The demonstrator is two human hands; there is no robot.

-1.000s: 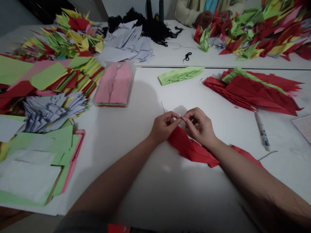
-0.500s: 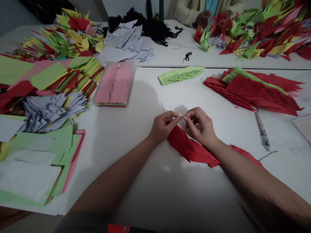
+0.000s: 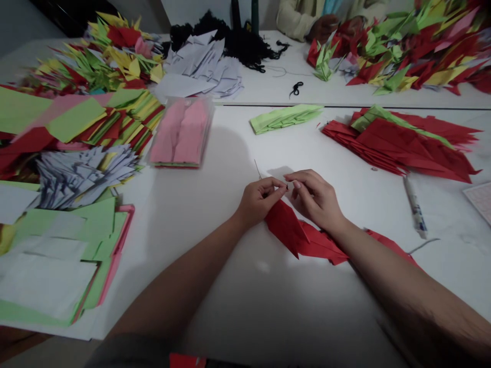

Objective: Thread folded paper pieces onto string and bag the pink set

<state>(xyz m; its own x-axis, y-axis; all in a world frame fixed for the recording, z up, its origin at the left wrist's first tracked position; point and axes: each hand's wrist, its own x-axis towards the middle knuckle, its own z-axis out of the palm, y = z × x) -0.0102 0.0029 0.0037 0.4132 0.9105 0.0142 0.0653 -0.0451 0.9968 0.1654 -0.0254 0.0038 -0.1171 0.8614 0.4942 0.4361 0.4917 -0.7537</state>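
My left hand [image 3: 260, 200] is pinched on a thin needle [image 3: 257, 169] whose tip sticks up and to the left above the fingers. My right hand [image 3: 315, 198] is right beside it, fingertips pinched close to the left thumb, with what they hold too small to make out. Under both hands lie folded red paper pieces [image 3: 303, 236], strung in a row that runs back under my right forearm. Both hands rest on the white table [image 3: 238, 286].
Stacks of coloured paper sheets [image 3: 57, 245] and folded pieces fill the left side. A pink pack [image 3: 181, 133], a green folded stack [image 3: 284, 117] and a red folded pile [image 3: 402, 143] lie ahead. A pen [image 3: 414, 207] lies at right. Another person [image 3: 307, 20] sits at the far edge.
The red folded piece under my hands has slid down and turned slightly. My right fingertips have eased a little away from the left thumb. The arms stay in place.
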